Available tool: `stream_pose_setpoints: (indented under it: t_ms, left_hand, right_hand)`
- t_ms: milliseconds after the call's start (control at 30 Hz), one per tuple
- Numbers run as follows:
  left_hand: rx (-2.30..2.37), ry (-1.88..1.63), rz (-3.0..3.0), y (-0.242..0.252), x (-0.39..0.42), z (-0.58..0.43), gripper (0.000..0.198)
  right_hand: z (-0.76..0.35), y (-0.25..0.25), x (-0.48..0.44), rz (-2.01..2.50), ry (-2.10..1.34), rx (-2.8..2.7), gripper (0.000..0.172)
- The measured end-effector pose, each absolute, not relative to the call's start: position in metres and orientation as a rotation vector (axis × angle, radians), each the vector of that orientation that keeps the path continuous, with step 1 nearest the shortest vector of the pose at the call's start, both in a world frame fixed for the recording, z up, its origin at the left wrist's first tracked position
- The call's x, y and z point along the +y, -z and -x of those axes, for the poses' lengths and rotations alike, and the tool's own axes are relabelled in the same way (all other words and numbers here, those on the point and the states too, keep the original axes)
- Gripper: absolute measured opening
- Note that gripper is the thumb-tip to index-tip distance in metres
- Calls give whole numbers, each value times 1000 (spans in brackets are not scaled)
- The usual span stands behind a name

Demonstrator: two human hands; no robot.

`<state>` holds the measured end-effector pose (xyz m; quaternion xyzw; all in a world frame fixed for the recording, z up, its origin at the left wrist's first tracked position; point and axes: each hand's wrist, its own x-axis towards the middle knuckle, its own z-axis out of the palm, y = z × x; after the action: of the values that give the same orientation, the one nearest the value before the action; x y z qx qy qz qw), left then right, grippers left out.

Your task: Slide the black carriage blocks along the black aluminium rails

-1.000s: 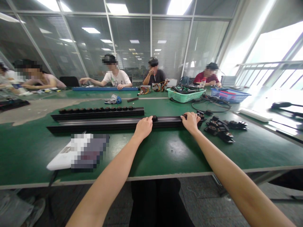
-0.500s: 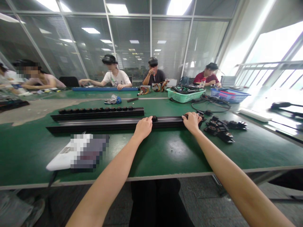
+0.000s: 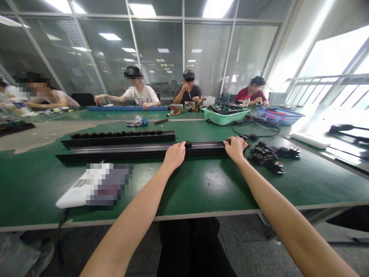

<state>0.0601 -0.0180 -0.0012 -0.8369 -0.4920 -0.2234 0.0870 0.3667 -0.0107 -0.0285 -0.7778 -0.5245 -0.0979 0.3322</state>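
Note:
Both of my hands lie on a long black metal rail (image 3: 121, 152) that runs left to right across the green table mat (image 3: 198, 184). My left hand (image 3: 174, 155) curls over the rail beside a small black fitting (image 3: 188, 144). My right hand (image 3: 235, 149) grips it near its right end, with fingers covering the part there. A second black rail (image 3: 118, 137), with a row of black knobs on top, lies parallel just beyond. A pile of black brackets (image 3: 266, 157) sits to the right of my right hand.
A white sheet with a blurred package (image 3: 95, 185) lies left of my left forearm. Farther off are a green basket of cables (image 3: 226, 115), a blue basket (image 3: 278, 114) and loose wires. Several people work along the table's far side.
My right hand has shifted slightly rightward along the rail. My left hand and the rails stay almost in place.

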Motion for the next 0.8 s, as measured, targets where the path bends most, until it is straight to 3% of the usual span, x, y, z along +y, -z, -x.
stream_pose_setpoints:
  t_ms: [800]
  left_hand:
    - [-1460,653,2487,1,-18,-61,44]
  right_hand:
    - [-373,24,-15,2097,239,-1330,36]
